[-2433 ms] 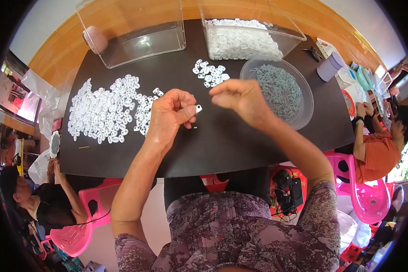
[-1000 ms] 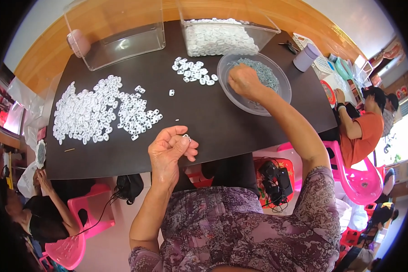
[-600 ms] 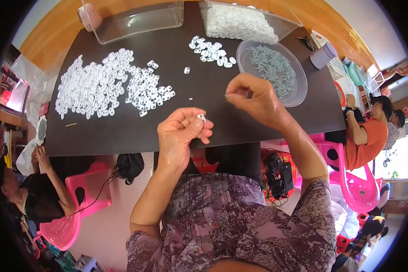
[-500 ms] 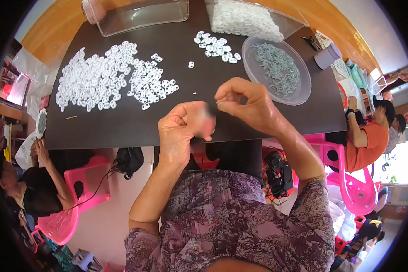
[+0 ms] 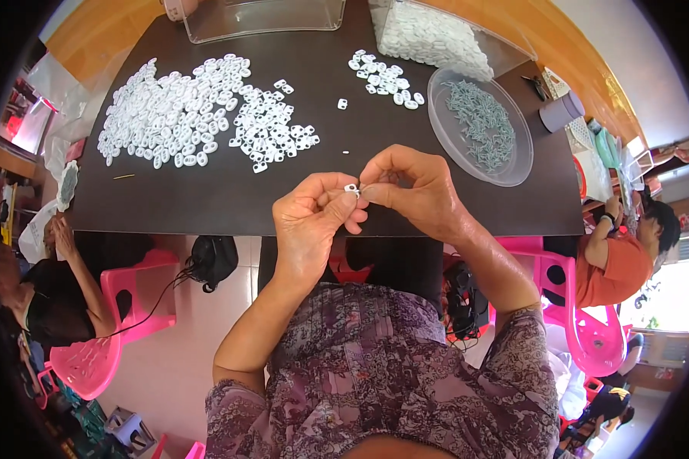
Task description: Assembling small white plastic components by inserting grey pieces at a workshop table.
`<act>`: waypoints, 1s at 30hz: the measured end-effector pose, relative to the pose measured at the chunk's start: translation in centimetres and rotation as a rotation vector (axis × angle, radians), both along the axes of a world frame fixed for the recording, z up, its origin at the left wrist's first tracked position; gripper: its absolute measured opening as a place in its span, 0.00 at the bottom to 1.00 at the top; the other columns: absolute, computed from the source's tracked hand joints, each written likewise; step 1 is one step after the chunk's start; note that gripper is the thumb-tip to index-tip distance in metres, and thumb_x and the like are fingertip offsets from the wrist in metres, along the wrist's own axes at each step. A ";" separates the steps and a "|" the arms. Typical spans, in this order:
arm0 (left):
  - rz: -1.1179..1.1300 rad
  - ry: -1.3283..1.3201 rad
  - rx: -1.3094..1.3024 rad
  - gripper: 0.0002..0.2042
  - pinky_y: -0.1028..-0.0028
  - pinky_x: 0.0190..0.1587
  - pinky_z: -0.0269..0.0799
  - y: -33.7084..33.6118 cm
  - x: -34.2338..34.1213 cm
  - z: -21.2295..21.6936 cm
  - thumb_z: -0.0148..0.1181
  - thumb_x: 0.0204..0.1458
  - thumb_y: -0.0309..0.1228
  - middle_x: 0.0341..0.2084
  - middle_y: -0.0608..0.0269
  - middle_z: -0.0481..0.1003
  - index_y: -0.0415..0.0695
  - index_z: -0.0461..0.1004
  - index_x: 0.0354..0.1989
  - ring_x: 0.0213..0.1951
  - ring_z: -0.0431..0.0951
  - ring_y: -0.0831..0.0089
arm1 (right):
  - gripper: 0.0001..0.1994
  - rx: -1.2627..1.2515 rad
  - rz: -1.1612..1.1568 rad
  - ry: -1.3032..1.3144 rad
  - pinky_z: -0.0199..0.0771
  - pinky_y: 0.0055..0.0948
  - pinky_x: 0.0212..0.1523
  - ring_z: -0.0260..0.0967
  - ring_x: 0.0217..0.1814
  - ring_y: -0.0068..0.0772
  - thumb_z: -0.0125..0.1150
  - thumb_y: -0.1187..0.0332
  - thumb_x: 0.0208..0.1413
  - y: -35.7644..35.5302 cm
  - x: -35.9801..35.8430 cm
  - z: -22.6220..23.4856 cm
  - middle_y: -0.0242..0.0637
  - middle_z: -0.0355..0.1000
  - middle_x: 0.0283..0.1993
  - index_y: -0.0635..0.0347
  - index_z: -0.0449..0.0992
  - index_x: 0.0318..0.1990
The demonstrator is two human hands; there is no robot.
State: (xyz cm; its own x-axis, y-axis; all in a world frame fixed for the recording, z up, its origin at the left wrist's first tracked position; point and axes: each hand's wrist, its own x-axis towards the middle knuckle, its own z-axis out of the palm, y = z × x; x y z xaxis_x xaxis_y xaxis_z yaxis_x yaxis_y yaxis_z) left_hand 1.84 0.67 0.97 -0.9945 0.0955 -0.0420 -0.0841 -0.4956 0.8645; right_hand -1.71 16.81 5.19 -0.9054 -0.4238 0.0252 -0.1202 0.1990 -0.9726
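Note:
My left hand (image 5: 311, 222) pinches a small white plastic piece (image 5: 351, 187) between thumb and fingertips, at the near edge of the dark table (image 5: 207, 199). My right hand (image 5: 413, 187) meets it from the right, fingertips closed on a tiny grey part that is pressed against the white piece; the part itself is mostly hidden. A large pile of white pieces (image 5: 184, 115) lies at the far left of the table. A smaller cluster of white pieces (image 5: 383, 76) lies near a clear round dish (image 5: 513, 164) that holds small grey metal parts (image 5: 478, 122).
Two clear plastic bins stand at the table's far edge, one empty (image 5: 260, 15), one filled with white pieces (image 5: 429, 34). Pink plastic chairs (image 5: 122, 306) stand at both sides. One person sits at the left (image 5: 46, 306), another in an orange shirt at the right (image 5: 616, 260).
My right hand went to the round dish and came back to my left hand. Both hands now meet at the white piece near the table's edge.

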 end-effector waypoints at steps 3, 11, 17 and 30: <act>0.006 0.015 -0.004 0.07 0.82 0.26 0.72 0.0 0.1 0.0 0.53 0.52 0.21 0.26 0.57 0.75 0.32 0.71 0.38 0.25 0.75 0.77 | 0.05 0.008 -0.005 0.007 0.68 0.17 0.35 0.68 0.33 0.14 0.61 0.76 0.49 -0.1 0.0 -0.2 0.29 0.72 0.30 0.64 0.73 0.33; 0.020 0.034 -0.023 0.07 0.83 0.26 0.71 -0.2 0.2 0.0 0.53 0.53 0.21 0.26 0.58 0.75 0.32 0.71 0.39 0.25 0.74 0.79 | 0.06 0.021 -0.001 -0.007 0.68 0.17 0.35 0.68 0.33 0.15 0.61 0.76 0.49 -0.4 -0.1 -0.3 0.29 0.71 0.30 0.65 0.73 0.34; 0.081 0.044 -0.131 0.06 0.83 0.26 0.69 0.1 0.8 0.5 0.53 0.54 0.22 0.25 0.63 0.74 0.33 0.71 0.38 0.25 0.72 0.82 | 0.06 0.051 -0.013 0.038 0.67 0.16 0.33 0.66 0.31 0.13 0.62 0.75 0.48 -0.7 0.1 -0.2 0.27 0.71 0.29 0.65 0.73 0.34; 0.199 0.125 -0.301 0.07 0.83 0.28 0.70 -0.1 0.9 -0.1 0.53 0.54 0.21 0.29 0.63 0.74 0.32 0.72 0.39 0.27 0.72 0.82 | 0.05 -0.087 -0.061 -0.015 0.67 0.15 0.32 0.66 0.31 0.12 0.60 0.78 0.48 -2.0 0.2 -1.4 0.28 0.71 0.30 0.65 0.74 0.34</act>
State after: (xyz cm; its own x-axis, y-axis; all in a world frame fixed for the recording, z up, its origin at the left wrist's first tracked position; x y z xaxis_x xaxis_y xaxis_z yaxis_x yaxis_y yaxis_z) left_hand 2.78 0.61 0.83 -0.9916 -0.0981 0.0843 0.1037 -0.2136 0.9714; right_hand -1.48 14.77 3.82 -0.9299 -0.3650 0.0460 -0.0962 0.1207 -0.9880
